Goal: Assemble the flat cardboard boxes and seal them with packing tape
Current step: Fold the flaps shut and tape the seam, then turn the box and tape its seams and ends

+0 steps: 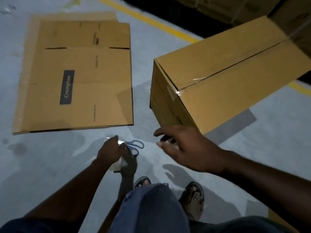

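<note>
Head view: you are looking down on both your hands over a grey floor (pixel 42 165).
Left hand (pixel 110 153): your fingers are curled round the scissors (pixel 135 147) at the blades. The blue loops stick out to its right and a bright tip shows at its left.
Under left hand: a pale thing (pixel 117 165), too blurred to name.
Right hand (pixel 182 146): it is raised with the fingers loosely spread and grips nothing you can make out. It is blurred.
Built box (pixel 227 73): it lies just ahead of your right hand with its flaps closed.
Tape (pixel 198 79): a clear, glinting strip along that box's seam, running down over the near end.
Flat box (pixel 79 78): it lies on the floor ahead and left of your left hand, with a dark "Crompton" label on top.
Yellow line (pixel 151 21): painted on the floor beyond both boxes.
Sandals (pixel 193 194): on your feet, below your hands.
</note>
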A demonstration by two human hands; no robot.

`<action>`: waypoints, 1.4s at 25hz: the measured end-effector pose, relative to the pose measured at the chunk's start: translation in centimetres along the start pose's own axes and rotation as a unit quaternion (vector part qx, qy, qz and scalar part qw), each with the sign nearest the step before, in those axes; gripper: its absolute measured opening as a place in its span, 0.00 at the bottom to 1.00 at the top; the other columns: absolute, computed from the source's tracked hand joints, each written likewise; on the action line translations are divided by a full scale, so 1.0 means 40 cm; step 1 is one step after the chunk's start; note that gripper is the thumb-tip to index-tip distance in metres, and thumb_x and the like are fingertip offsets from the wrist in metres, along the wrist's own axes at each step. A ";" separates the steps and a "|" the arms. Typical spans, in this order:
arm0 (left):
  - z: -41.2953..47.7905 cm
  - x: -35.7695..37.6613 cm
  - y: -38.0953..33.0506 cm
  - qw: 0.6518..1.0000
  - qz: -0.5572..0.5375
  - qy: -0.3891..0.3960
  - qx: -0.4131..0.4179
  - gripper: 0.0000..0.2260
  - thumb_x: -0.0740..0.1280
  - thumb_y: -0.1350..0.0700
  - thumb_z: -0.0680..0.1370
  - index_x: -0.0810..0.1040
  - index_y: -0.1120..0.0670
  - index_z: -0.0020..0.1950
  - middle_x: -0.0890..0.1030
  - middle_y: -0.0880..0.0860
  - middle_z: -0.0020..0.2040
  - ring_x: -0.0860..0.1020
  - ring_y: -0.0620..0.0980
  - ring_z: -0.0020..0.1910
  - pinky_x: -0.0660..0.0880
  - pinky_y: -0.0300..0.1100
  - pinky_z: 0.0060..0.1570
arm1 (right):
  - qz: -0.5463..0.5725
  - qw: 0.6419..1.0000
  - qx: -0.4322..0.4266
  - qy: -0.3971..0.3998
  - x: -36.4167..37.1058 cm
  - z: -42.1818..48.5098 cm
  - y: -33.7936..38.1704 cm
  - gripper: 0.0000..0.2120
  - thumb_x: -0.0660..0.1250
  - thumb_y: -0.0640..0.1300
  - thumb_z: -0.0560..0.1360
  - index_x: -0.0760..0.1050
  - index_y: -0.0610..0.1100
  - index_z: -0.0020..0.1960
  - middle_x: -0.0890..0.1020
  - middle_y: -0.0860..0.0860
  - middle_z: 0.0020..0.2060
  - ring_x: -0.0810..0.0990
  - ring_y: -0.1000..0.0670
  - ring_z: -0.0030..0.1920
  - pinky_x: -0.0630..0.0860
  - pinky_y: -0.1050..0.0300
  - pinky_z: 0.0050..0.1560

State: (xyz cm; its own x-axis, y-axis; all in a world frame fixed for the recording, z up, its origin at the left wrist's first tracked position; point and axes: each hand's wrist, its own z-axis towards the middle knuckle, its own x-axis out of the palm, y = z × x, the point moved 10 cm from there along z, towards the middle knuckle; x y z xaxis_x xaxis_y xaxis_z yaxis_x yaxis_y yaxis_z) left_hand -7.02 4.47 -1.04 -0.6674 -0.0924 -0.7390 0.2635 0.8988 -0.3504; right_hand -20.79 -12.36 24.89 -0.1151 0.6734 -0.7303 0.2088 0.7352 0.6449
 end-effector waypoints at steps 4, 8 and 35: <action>-0.089 -0.203 -0.351 0.940 -0.318 -0.043 0.121 0.22 0.61 0.40 0.81 0.78 0.51 0.67 0.81 0.52 0.63 0.78 0.52 0.62 0.73 0.50 0.66 | -0.118 0.970 -0.022 -0.212 -0.223 -0.004 -0.044 0.21 0.64 0.47 0.79 0.73 0.41 0.70 0.79 0.45 0.64 0.78 0.47 0.61 0.74 0.54 0.60; -0.150 -0.268 -0.610 0.879 -0.461 -0.035 0.119 0.20 0.58 0.40 0.79 0.79 0.51 0.60 0.81 0.49 0.57 0.78 0.52 0.59 0.73 0.47 0.61 | -0.237 0.962 0.099 -0.093 -0.145 0.097 -0.203 0.42 0.66 0.53 0.78 0.47 0.39 0.81 0.52 0.41 0.81 0.52 0.41 0.80 0.56 0.40 0.78; 0.134 -0.461 -0.755 0.961 0.046 -0.132 0.239 0.34 0.70 0.37 0.75 0.68 0.59 0.70 0.71 0.63 0.68 0.70 0.62 0.66 0.69 0.52 0.60 | -0.412 0.904 0.056 -0.096 -0.033 0.004 -0.185 0.39 0.72 0.56 0.74 0.61 0.45 0.78 0.53 0.41 0.80 0.48 0.36 0.80 0.46 0.30 0.74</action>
State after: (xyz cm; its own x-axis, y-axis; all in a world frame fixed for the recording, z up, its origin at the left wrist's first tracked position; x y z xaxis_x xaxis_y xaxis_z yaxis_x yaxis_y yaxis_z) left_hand 1.08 -23.25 20.08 -0.4431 -0.1832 -0.8776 0.6447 0.6151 -0.4539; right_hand -22.03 -18.72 21.04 -0.1073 -0.1333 -0.9853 0.2271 0.9615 -0.1548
